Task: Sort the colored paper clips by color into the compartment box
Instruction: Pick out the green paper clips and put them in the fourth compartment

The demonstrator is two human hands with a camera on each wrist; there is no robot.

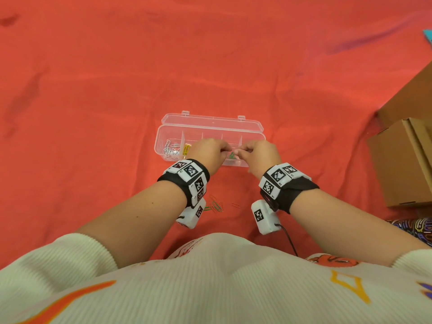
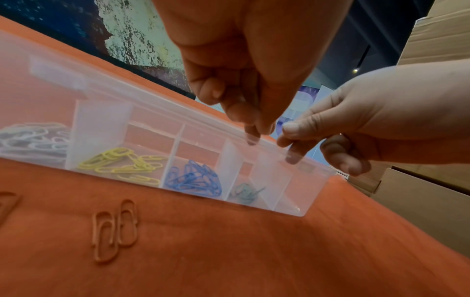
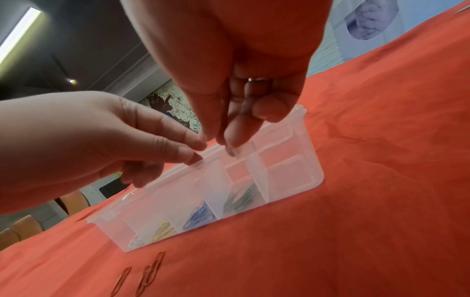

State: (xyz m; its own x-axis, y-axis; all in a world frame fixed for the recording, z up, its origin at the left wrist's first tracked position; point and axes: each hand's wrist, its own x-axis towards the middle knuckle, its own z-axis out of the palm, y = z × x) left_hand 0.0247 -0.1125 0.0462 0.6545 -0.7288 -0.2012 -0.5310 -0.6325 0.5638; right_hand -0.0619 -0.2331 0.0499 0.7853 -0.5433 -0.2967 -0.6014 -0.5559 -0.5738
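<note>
Bench (image 1: 93,90): covered in a red cloth.
Cardboard boxes (image 1: 402,160): at the right edge, well apart from the rest.
Compartment box (image 1: 254,136): clear, lid open, mid-bench, under both hands.
Left hand (image 1: 207,152): over the box's middle, fingers curled, tips pinched together; what they hold cannot be told.
Right hand (image 1: 260,155): just beside the left, fingertips meeting it, likewise pinched.
Sorted clips: white (image 2: 30,138), yellow (image 2: 122,164), blue (image 2: 193,180), green (image 2: 245,193), left to right; green lies below the fingertips.
Loose clips (image 1: 216,205): on the cloth between the wrists.
</note>
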